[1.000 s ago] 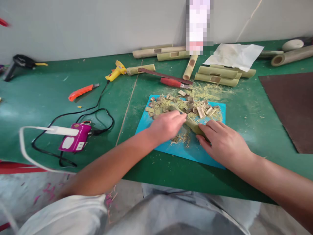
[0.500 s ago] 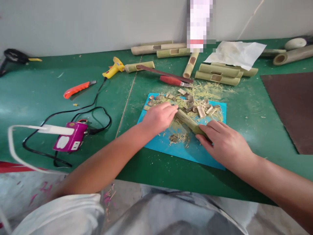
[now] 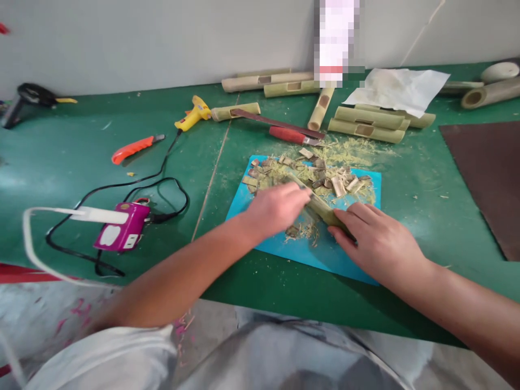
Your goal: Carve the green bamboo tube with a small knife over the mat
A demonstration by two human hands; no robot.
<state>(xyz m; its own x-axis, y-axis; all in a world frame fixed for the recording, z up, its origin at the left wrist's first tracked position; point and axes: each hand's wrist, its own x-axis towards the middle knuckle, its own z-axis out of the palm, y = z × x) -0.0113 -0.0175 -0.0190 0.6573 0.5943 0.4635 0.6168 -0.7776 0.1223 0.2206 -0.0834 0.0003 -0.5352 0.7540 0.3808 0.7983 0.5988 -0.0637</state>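
A length of green bamboo tube (image 3: 322, 209) lies slantwise over the blue sheet (image 3: 280, 252). My right hand (image 3: 376, 235) is closed around its near end. My left hand (image 3: 280, 206) is pinched and pressed against the upper part of the tube; a small dark piece shows at its fingertips, too blurred to name. Bamboo chips (image 3: 338, 187) and pale shavings are heaped on the sheet behind the tube. A smaller clump of shavings (image 3: 303, 232) lies between my hands.
Behind the sheet lie a red-handled knife (image 3: 286, 135) and a long dark flat strip (image 3: 280, 123). Notched bamboo tubes (image 3: 365, 130) are stacked further back. On the left are a yellow glue gun (image 3: 193, 114), an orange cutter (image 3: 134, 150) and a purple power strip (image 3: 122, 227) with cables.
My left hand has slid along the bamboo tube, toward me and to the right, uncovering its far end. My right hand keeps its grip. The whole view has shifted slightly.
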